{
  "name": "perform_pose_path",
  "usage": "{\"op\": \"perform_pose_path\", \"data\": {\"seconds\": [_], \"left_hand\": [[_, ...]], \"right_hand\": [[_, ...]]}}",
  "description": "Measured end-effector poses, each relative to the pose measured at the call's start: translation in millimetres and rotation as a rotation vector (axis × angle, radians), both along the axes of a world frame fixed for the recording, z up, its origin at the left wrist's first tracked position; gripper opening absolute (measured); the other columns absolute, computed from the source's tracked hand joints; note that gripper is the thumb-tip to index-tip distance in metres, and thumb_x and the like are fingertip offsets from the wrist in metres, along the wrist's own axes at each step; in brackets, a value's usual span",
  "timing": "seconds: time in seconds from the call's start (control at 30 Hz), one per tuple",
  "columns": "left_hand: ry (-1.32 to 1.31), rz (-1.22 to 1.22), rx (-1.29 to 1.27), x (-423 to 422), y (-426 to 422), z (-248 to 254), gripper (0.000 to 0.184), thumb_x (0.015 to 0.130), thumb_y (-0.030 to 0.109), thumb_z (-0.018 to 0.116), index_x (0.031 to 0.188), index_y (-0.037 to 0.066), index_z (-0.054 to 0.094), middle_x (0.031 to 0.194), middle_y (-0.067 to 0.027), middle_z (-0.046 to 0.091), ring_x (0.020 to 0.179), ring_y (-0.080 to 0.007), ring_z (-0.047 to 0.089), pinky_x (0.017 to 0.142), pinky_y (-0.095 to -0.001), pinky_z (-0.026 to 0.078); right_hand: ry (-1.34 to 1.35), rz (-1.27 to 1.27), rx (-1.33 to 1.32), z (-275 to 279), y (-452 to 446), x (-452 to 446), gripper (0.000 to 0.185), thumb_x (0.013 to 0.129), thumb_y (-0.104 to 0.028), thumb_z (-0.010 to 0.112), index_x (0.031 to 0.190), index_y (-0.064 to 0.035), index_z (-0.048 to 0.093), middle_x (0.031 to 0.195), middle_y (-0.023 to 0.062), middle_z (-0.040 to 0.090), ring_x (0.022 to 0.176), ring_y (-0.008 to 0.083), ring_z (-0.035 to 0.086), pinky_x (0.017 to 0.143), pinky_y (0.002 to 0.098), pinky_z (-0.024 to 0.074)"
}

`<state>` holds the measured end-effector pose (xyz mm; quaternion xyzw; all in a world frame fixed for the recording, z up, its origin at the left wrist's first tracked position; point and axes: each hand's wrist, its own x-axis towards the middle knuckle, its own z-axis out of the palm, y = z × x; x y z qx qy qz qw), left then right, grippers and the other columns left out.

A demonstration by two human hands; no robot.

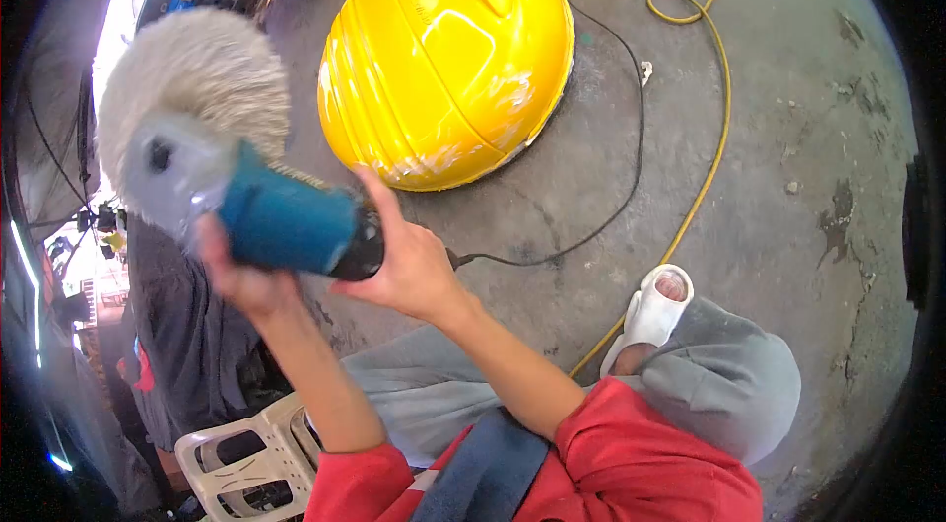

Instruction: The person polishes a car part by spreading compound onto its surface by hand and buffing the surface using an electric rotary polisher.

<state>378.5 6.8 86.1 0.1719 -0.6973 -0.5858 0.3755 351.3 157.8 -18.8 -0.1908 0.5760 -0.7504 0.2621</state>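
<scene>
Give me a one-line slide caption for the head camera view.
Left hand and right hand grip a blue polisher with a fluffy pad beside a glossy yellow shell.

one wide, head-worn camera looks forward and down from close above the hands (419, 271) toward the floor (788, 177).

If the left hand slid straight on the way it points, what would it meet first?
Probably the grey head of the polisher, just ahead of the left hand, then the pad; blur makes depth uncertain.
</scene>
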Motion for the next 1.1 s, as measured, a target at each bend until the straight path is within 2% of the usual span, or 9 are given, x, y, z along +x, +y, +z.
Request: {"op": "perform_pose_path", "data": {"seconds": [0.1,0.23,0.3,0.37,0.63,0.67,0.93,1.0,1.1], "left_hand": [[-0.121,0.01,-0.285,-28.0,40.4,-45.5,0.072,0.079,0.02,0.078,0.138,-0.002,0.043,0.121,-0.012,0.059,0.103,-0.0215,0.061,0.093,-0.0362,0.049],[-0.473,-0.174,-0.406,-30.1,84.6,-115.3,0.09,0.066,0.021,0.089,0.136,-0.005,0.039,0.118,-0.013,0.059,0.1,-0.0234,0.062,0.089,-0.0351,0.051],[-0.581,-0.239,-0.285,-31.6,93.6,-148.6,0.088,0.064,0.024,0.091,0.132,-0.004,0.043,0.114,-0.0135,0.062,0.099,-0.0239,0.063,0.088,-0.0357,0.051],[-0.694,-0.215,-0.355,-29.3,87.3,-182.4,0.086,0.061,0.027,0.092,0.128,-0.002,0.047,0.109,-0.0145,0.066,0.097,-0.0226,0.064,0.085,-0.0348,0.052],[-1.03,-0.134,-0.655,-63.4,137.6,-202.3,0.089,0.057,0.039,0.091,0.127,0.002,0.049,0.107,-0.0202,0.067,0.101,-0.0306,0.066,0.09,-0.0391,0.05],[-1.021,-0.14,-0.725,-72.3,145.2,-204.0,0.09,0.058,0.045,0.087,0.127,0.003,0.048,0.108,-0.0241,0.066,0.102,-0.0408,0.064,0.089,-0.0449,0.05],[-1.124,-0.125,-0.841,-80.7,163.5,-207.7,0.087,0.059,0.043,0.085,0.128,0.006,0.047,0.118,-0.0198,0.063,0.106,-0.0385,0.062,0.089,-0.0466,0.049],[-1.146,-0.101,-0.884,-59.6,153.0,-207.3,0.09,0.057,0.043,0.087,0.128,0.006,0.046,0.114,-0.0227,0.065,0.106,-0.0388,0.063,0.091,-0.0449,0.049],[-1.167,-0.088,-0.899,-32.1,141.8,-207.3,0.089,0.057,0.041,0.088,0.129,0.007,0.047,0.112,-0.0206,0.065,0.104,-0.0387,0.063,0.09,-0.0456,0.049]], "right_hand": [[-0.191,-0.318,-0.188,-48.0,-16.9,37.9,0.111,0.06,-0.027,0.09,0.148,-0.0136,0.024,0.121,0.0246,0.062,0.114,0.0389,0.061,0.095,0.0452,0.0491],[-0.338,-0.487,-0.234,-139.0,-28.0,85.0,0.102,0.06,-0.016,0.091,0.142,-0.0098,0.031,0.118,0.0158,0.061,0.109,0.0278,0.061,0.095,0.04,0.048],[-0.526,-0.529,-0.392,-162.5,-30.8,101.7,0.094,0.06,-0.012,0.091,0.136,-0.0062,0.035,0.116,0.0078,0.057,0.108,0.0209,0.057,0.095,0.0362,0.0458],[-0.626,-0.484,-0.356,-180.2,-19.8,110.4,0.09,0.061,-0.011,0.09,0.133,-0.0054,0.037,0.117,0.0088,0.057,0.106,0.019,0.057,0.094,0.0356,0.0459],[-0.727,-0.503,-0.491,-215.6,-9.8,99.2,0.083,0.065,-0.013,0.089,0.133,-0.003,0.042,0.122,0.0072,0.057,0.108,0.019,0.057,0.095,0.0355,0.0449],[-0.694,-0.451,-0.494,-222.1,-7.5,92.7,0.083,0.066,-0.014,0.089,0.134,-0.0026,0.042,0.124,0.0066,0.057,0.11,0.0191,0.056,0.096,0.0359,0.0442],[-0.893,-0.324,-0.628,-226.7,-2.2,86.7,0.08,0.07,-0.018,0.088,0.136,-0.0028,0.045,0.131,0.0045,0.055,0.117,0.0165,0.052,0.101,0.0347,0.0413],[-0.946,-0.097,-0.617,-235.5,-12.9,113.4,0.084,0.068,-0.019,0.088,0.138,-0.0029,0.043,0.133,0.0051,0.054,0.12,0.0183,0.051,0.104,0.0351,0.0388],[-0.988,-0.017,-0.534,-242.9,-34.5,152.3,0.09,0.067,-0.021,0.088,0.141,-0.0024,0.041,0.137,0.0066,0.051,0.125,0.0198,0.047,0.107,0.0359,0.0354]]}}
